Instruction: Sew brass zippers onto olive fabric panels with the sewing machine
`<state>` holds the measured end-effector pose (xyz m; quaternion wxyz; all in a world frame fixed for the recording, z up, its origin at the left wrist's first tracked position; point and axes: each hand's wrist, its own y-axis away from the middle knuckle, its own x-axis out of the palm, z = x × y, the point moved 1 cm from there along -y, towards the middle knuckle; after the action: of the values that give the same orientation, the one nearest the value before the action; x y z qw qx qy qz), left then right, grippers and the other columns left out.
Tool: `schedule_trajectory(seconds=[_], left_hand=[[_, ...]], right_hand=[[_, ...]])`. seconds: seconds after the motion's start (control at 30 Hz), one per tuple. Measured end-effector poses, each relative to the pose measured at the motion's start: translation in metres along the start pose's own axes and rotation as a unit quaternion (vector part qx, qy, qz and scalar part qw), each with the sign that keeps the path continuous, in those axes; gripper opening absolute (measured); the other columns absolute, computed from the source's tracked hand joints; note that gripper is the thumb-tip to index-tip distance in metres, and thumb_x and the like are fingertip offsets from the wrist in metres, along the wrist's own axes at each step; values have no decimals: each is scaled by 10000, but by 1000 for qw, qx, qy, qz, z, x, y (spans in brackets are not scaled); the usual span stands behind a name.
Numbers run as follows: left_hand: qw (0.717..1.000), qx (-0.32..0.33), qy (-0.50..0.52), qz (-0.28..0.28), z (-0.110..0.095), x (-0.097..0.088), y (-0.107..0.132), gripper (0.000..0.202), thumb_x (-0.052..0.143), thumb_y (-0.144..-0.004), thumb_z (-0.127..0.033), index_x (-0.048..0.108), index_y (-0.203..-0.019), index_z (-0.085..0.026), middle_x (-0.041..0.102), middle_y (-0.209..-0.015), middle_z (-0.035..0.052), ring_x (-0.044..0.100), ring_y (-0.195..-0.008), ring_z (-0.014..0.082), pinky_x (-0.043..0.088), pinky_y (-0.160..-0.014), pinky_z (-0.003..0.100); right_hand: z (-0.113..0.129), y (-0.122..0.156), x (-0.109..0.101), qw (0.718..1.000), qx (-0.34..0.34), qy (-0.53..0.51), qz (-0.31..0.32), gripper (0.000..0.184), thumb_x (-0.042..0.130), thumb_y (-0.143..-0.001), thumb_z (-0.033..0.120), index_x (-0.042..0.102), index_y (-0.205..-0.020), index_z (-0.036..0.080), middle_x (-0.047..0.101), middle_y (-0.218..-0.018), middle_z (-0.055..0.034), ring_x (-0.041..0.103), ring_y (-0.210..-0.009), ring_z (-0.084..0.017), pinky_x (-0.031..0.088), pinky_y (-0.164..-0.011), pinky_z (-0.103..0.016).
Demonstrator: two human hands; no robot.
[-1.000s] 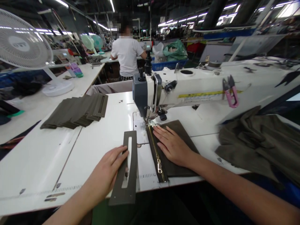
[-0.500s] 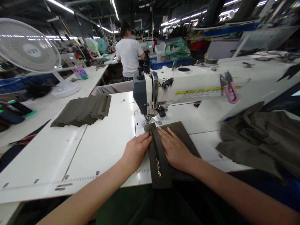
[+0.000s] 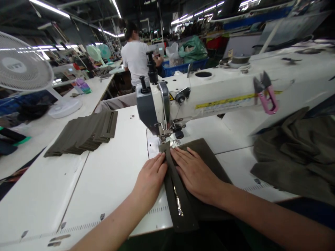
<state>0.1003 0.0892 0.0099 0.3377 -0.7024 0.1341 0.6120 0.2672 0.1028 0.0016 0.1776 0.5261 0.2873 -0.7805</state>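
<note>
A dark olive fabric strip [image 3: 170,188] with a long slot lies under the needle area of the sewing machine [image 3: 163,134]. A shiny metal zipper [image 3: 178,202] shows through the slot near its front end. My left hand [image 3: 151,174] rests on the strip's left edge, fingers stretched forward and fingertips close to the presser foot. My right hand [image 3: 195,170] lies flat on the strip's right side and on a larger olive fabric panel [image 3: 209,157] beneath. Neither hand is closed around anything. The panel's front part hangs over the table edge.
A fanned stack of slotted olive pieces [image 3: 81,132] lies at left on the white table [image 3: 110,174]. Pink-handled snips [image 3: 267,96] hang on the machine arm. Crumpled olive cloth [image 3: 293,153] sits at right. A white fan [image 3: 23,66] and a person [image 3: 134,61] are beyond.
The view has moved closer and tilted, so the machine looks larger and the stack sits farther left. Both hands stay flat on the strip, close to the presser foot.
</note>
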Motion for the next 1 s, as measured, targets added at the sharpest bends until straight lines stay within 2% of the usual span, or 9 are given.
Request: schedule_trajectory(seconds=[0.17, 0.4, 0.5, 0.63, 0.83, 1.0], left_hand=[[999, 25, -42, -9, 3, 1, -1, 267, 312, -912, -125, 576, -932, -93, 568, -1149, 182, 507, -1110, 276, 499, -838, 436], [994, 73, -79, -12, 9, 3, -1, 255, 304, -888, -90, 531, -1004, -85, 531, -1190, 197, 498, -1104, 271, 505, -798, 409], [992, 90, -89, -19, 11, 2, -1, 248, 310, -884, -102, 528, -1000, -77, 563, -1126, 202, 496, -1098, 276, 499, -797, 403], [991, 88, -98, -10, 13, 1, -2, 270, 326, -871, -126, 519, -1059, -105, 597, -1074, 167, 516, -1075, 266, 495, -802, 391], [993, 77, -90, 1, 14, 1, -4, 383, 339, -839, -132, 460, -1201, -160, 580, -1153, 124, 533, -1066, 265, 486, -821, 395], [987, 100, -130, -4, 12, 0, -6, 363, 301, -852, -132, 465, -1176, -118, 604, -1082, 152, 550, -1029, 266, 501, -779, 379]], right_hand=[[4, -4, 1, 1000, 13, -7, 10, 466, 384, -884, 249, 355, -1343, 169, 401, -1352, -136, 324, -1253, -269, 204, -1037, -514], [0, -6, -2, 997, 31, -66, -12, 501, 348, -873, 230, 307, -1351, 87, 391, -1355, -141, 282, -1268, -251, 149, -1064, -491], [-1, -6, -1, 995, 42, -84, -23, 484, 339, -893, 261, 299, -1358, 134, 396, -1351, -135, 289, -1265, -252, 153, -1056, -504], [-1, -5, 0, 995, 39, -85, -31, 462, 351, -898, 302, 320, -1348, 200, 419, -1329, -136, 306, -1255, -269, 177, -1035, -525], [-2, -6, 2, 996, 34, -74, -30, 479, 362, -889, 306, 310, -1351, 194, 425, -1320, -146, 308, -1254, -278, 187, -1030, -530], [-2, -7, 4, 997, 32, -67, -29, 472, 324, -905, 313, 297, -1358, 184, 417, -1328, -149, 301, -1262, -280, 182, -1030, -536]])
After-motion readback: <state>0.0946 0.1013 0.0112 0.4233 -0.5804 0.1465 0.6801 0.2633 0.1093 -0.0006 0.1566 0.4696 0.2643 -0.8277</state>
